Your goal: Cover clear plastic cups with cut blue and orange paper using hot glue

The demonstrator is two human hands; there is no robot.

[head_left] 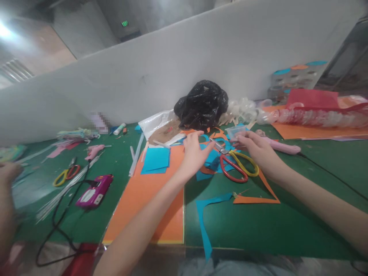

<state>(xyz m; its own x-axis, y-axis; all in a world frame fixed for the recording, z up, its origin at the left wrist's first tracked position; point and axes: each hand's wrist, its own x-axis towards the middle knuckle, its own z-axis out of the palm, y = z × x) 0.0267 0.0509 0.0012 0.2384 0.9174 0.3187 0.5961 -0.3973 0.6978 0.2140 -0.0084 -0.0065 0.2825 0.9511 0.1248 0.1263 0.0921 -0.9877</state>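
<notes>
Fingers of the left hand (198,143) rest loosely open; the right hand's fingers (244,140) curve inward, though whether they pinch anything cannot be told. Between the hands lie red-and-yellow scissors (227,169) on blue and orange paper scraps (211,161), their steel blades (218,146) just beside the left fingertips, where a careless reach could nick skin. Beyond the fingers, a green work table (258,226) holds a pink glue gun (278,148); farther ahead stands a white partition (184,76), with an exit sign (124,23) glowing past it.
</notes>
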